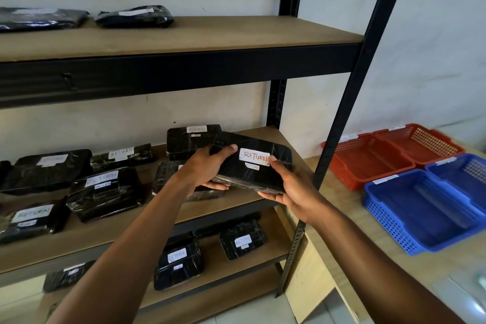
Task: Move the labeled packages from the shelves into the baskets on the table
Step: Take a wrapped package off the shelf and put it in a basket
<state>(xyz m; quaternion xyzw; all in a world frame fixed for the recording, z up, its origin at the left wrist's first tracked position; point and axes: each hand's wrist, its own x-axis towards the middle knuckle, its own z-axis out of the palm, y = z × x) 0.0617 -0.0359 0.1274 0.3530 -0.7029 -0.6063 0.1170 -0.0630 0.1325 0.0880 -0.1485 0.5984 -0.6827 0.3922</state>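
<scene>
Black metal shelving unit with brown wooden boards [184,71] fills the left and centre, three levels in view. Light wooden table [394,271] stands just to its right.

On the table: two red perforated plastic baskets [368,163] at the back, two blue perforated plastic baskets [420,208] in front. They touch side by side, each with a small white tag on its rim, too small to read. No package shows in any of the four.

Shelves hold many black plastic-wrapped packages with white labels. Two are on the top board [134,16]. Roughly seven are on the middle board [105,192]. At least three are on the lower board [178,263]. Several labels read RETURN; others are blurred.

One flat black wrapped rectangular package [249,176] is lifted off the right end of the middle board. It is tilted and sits above its neighbours, well apart from the baskets.

Left hand [207,166] grips its left end, thumb on top, fingers underneath. Right hand [294,192] grips its near right edge, thumb on top beside the label, fingers below.

White paper label on the held package [254,156] reads RETURN in red, with a smaller unreadable tag under it.

Progress, as a judgement: very early. First package is picked but not delivered. What is left is to carry it right, choose the basket with the matching tag, then repeat for nearly the whole stock.
</scene>
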